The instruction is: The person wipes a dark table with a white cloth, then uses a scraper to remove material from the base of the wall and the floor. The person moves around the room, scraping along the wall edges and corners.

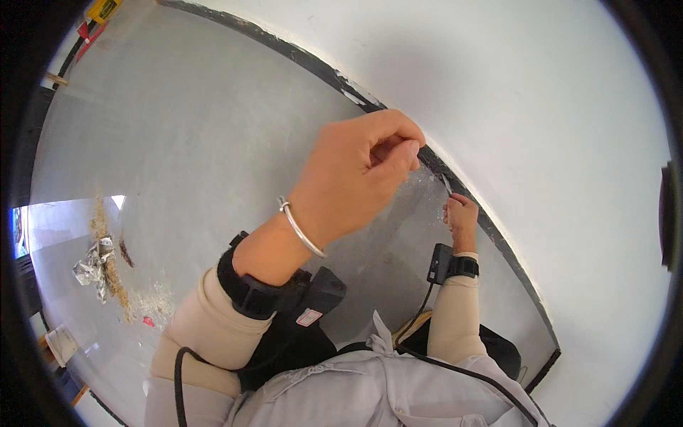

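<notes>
Nearest, the left hand (363,167) is raised before the dark skirting strip (292,53) — thumb and fingers are curled together. Farther down, a thin metal blade (447,185) is clamped in the right hand (461,215) — its tip is pointed at the strip. Crumpled foil (88,266) is seen well left of the strip.

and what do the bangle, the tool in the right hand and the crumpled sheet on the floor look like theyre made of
The bangle: probably polished, silver-coloured metal, going by its smooth, bright highlights.
The tool: likely metal at its thin, pointed, greyish end; too small to judge its finish.
The crumpled sheet: probably thin, shiny foil, from its sharp creases and silvery glints.
</notes>
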`<state>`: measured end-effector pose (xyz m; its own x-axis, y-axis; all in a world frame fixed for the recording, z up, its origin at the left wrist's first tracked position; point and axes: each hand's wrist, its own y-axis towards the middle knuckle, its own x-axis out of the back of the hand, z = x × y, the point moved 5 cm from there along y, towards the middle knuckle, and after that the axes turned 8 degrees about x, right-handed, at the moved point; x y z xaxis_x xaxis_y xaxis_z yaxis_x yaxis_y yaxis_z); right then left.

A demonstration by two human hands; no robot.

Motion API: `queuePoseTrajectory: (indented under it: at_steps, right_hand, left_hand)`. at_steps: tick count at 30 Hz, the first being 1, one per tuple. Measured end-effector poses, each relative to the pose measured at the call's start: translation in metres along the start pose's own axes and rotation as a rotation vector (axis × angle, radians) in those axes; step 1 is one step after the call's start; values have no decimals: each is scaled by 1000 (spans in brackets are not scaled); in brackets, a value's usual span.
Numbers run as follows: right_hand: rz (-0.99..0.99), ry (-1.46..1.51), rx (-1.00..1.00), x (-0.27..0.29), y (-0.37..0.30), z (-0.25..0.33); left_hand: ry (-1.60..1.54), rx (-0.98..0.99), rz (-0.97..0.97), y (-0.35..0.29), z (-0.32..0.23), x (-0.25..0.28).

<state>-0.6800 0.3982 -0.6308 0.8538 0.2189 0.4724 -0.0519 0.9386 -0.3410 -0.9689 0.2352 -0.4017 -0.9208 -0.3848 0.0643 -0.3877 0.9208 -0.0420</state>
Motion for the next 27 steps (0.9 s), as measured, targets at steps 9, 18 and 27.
queuePoseTrajectory:
  at_steps: [9,18,27]
  right_hand:
    - [29,-146,-38,66,-25,45]
    - [53,-268,-44,68,-3,34]
    - [-13,-190,-30,66,-16,34]
  left_hand:
    - [-120,11,34,11,5,12]
    - [-181,65,50,27,22,24]
    - [-170,76,-57,26,36,55]
